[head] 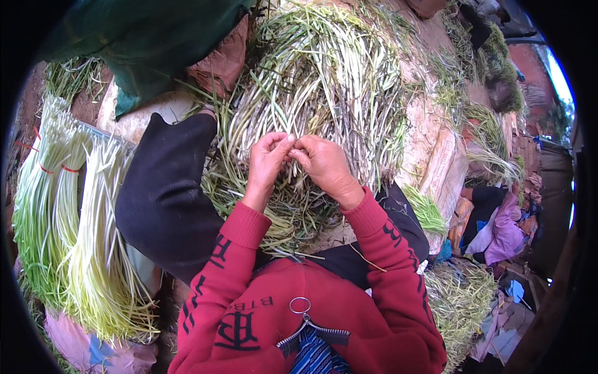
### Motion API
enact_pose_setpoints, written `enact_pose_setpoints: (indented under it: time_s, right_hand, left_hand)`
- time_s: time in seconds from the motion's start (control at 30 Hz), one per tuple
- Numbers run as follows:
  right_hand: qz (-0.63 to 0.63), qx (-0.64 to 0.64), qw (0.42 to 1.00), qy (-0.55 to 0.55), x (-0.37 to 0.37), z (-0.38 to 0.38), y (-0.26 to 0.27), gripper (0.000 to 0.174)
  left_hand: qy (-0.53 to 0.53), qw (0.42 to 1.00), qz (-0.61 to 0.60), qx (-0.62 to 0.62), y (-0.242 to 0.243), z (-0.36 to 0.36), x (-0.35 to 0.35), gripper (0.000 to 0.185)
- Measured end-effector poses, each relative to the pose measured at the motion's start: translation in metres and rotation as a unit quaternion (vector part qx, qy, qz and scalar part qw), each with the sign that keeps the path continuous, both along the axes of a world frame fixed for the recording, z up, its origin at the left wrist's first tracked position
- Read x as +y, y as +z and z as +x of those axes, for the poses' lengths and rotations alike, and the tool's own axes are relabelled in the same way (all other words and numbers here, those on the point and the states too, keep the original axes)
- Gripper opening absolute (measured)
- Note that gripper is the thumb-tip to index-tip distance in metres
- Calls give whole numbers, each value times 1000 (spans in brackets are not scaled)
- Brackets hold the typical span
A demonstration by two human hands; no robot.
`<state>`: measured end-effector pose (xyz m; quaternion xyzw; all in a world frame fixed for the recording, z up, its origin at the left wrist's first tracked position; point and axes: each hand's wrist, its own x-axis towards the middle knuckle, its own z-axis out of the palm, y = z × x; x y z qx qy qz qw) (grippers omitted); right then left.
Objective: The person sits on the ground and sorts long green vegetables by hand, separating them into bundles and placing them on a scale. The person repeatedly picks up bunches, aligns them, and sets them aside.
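Note:
My left hand (270, 161) and my right hand (324, 163) meet at the fingertips, in front of a heap of long chive-like stalks (322, 84). Thumb and forefinger are pinched together on each hand, around what looks like one thin pale stalk (290, 125). Most of that stalk is hidden by the fingers. Many stalks in the heap have whitish, soil-stained lower ends and drooping green leaves. Loose trimmings (299, 210) lie beneath my wrists, between my legs.
Clean pale stalks (96, 210) stand at my left, beside bundles tied with red bands (70, 169). Dark green cloth (154, 42) hangs at the upper left. On the right are a white printed sack (444, 163), a trimmings pile (458, 299) and a person in a checked garment (504, 229).

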<state>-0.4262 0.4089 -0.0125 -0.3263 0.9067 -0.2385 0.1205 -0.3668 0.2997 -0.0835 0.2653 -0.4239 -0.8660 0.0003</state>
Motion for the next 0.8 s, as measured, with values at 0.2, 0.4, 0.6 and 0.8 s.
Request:
enact_pose_setpoints:
  time_s: [0.2,0.4,0.6,0.8]
  right_hand:
    - [33,49,998,-3,38,42,-3,17]
    - [116,7,993,-34,110,129,-25,14]
    - [175,25,981,-84,159,137,-74,17]
    - [140,-55,985,-78,140,126,-62,14]
  left_hand:
    - [40,996,-71,33,4,3,3,11]
    - [134,988,-45,56,20,12,-11,11]
    - [221,956,-48,188,101,57,-51,10]
    - [293,922,-119,225,172,78,-102,15]
